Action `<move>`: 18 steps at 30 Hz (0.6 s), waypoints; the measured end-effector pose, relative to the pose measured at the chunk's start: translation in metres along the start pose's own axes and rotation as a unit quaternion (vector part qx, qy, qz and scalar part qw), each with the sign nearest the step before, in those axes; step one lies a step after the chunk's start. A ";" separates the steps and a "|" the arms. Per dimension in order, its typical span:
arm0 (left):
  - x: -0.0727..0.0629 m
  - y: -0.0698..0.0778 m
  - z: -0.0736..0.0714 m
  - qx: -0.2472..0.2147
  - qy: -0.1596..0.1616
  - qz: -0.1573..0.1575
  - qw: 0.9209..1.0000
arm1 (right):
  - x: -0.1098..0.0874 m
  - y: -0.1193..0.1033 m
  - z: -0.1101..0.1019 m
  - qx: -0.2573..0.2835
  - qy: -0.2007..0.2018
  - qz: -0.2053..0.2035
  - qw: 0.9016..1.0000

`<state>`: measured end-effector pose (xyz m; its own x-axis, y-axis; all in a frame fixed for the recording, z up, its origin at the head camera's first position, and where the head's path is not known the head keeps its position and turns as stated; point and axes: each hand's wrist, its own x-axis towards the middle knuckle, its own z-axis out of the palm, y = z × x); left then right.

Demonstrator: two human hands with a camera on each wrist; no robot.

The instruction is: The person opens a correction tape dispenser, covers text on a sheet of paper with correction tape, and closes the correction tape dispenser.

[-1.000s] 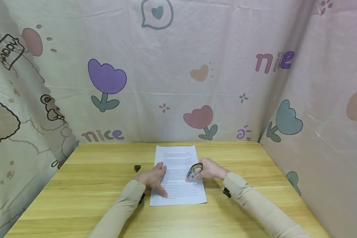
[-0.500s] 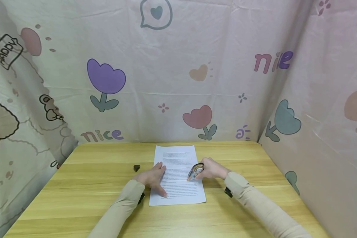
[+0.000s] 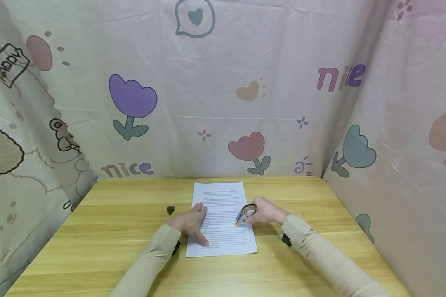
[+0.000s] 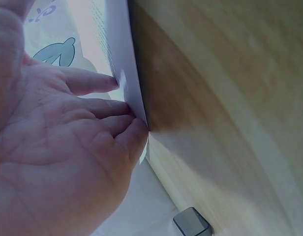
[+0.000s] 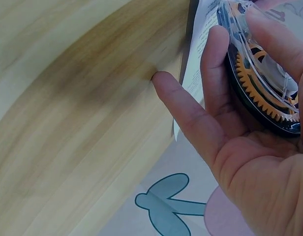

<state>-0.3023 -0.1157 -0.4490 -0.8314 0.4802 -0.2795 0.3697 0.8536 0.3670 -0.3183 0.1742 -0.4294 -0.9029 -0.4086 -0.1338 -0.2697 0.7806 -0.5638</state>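
A printed sheet of paper (image 3: 223, 243) lies on the wooden table in the head view. My left hand (image 3: 191, 222) rests on its left side, thumb and fingers spread; in the left wrist view the fingertips (image 4: 134, 130) press at the paper's edge. On the right half of the sheet, my right hand (image 3: 265, 211) grips a correction tape (image 3: 246, 213), its tip down at a line of text. Seen from the right wrist, the correction tape (image 5: 262, 83) has a clear case and an orange gear wheel, and the little finger (image 5: 178, 96) reaches down to the tabletop.
A small dark cap-like piece (image 3: 171, 210) lies on the table (image 3: 133, 231) left of the paper. Behind and along both sides hangs a pale curtain (image 3: 200, 99) printed with flowers.
My right hand has slid slightly right along the text line with the correction tape. The left hand and the paper stay in place.
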 end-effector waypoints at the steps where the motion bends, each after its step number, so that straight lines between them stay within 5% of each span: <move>1: 0.000 0.000 0.000 0.000 0.000 0.001 1.000 | 0.000 0.000 0.000 0.000 -0.001 0.001 1.000; 18: -0.004 0.000 0.000 -0.019 0.001 0.005 1.000 | -0.004 0.000 0.003 0.016 0.011 -0.022 1.000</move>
<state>-0.2993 -0.1179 -0.4482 -0.8290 0.4881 -0.2731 0.3619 0.8404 0.4033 -0.3136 0.1746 -0.4312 -0.8980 -0.4307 -0.0905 -0.2980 0.7464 -0.5950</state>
